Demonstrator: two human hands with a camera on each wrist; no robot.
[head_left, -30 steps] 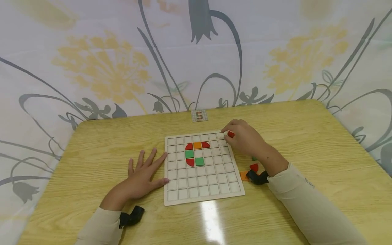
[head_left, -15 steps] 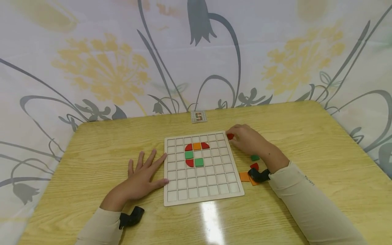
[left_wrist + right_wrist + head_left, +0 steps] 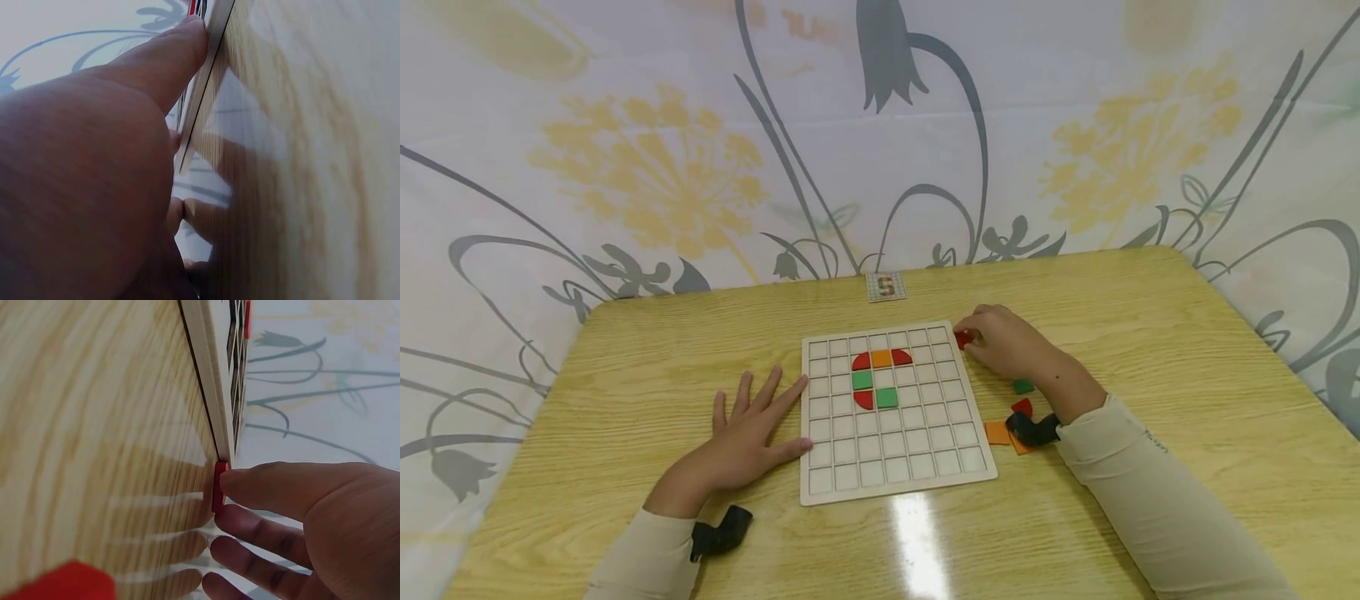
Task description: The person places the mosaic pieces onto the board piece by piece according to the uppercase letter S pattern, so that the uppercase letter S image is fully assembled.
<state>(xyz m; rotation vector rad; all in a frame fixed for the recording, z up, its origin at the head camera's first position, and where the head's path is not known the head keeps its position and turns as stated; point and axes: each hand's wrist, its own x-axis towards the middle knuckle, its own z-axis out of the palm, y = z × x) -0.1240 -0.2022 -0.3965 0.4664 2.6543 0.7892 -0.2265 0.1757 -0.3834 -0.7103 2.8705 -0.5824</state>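
A square white grid board (image 3: pixel 897 468) lies on the wooden table. In its upper left part sit several flat tiles: red rounded ones, green squares such as one green tile (image 3: pixel 887 397), and an orange tile (image 3: pixel 881 358). Spread flat at the board's left edge, my left hand (image 3: pixel 748 442) touches the rim with thumb and index fingertip. Near the upper right corner, my right hand (image 3: pixel 1007 342) pinches a red tile (image 3: pixel 219 487) between thumb and fingers. In the right wrist view that tile lies low against the table, right by the board's edge, partly covered by the thumb.
Beside the board's right edge lie a green tile (image 3: pixel 1023 387), a red rounded tile (image 3: pixel 1022 407) and orange tiles (image 3: pixel 997 432), partly under the right wrist's black camera (image 3: pixel 1033 430). A small pattern card (image 3: pixel 886 287) lies at the back, before a flowered cloth (image 3: pixel 662 167).
My right hand has drawn slightly right, off the board's upper right corner, and lowered the red tile to the table beside it. My left hand has stayed in place.
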